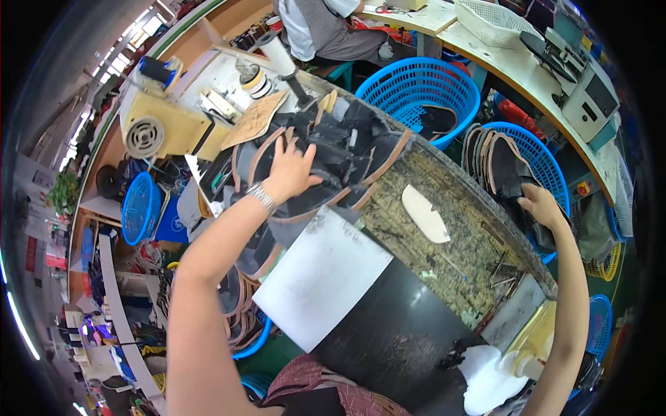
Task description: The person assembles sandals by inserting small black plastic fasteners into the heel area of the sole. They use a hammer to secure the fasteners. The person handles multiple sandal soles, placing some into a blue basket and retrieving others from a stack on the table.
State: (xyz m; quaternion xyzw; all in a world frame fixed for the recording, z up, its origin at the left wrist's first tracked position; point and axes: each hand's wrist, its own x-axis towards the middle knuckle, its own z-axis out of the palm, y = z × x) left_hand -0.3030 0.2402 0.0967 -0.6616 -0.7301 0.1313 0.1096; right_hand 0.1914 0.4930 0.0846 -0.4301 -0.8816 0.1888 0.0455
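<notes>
Dark shoe uppers (340,156) with tan edges lie in a loose heap on the bench. My left hand (291,170), with a metal watch band at the wrist, rests on this heap with its fingers spread. To the right, beyond the bench edge, my right hand (540,206) is closed on a dark shoe upper (517,187) at a blue basket (551,163). More tan-edged uppers (479,156) stand in a row there. The fingertips of the right hand are partly hidden.
A white sheet (322,277) and a black board (388,340) lie nearest me. On the speckled bench is a cream template (424,213). A yellowish machine (166,128) stands left, and a large blue basket (423,83) beyond the bench. A person (322,31) sits farther off.
</notes>
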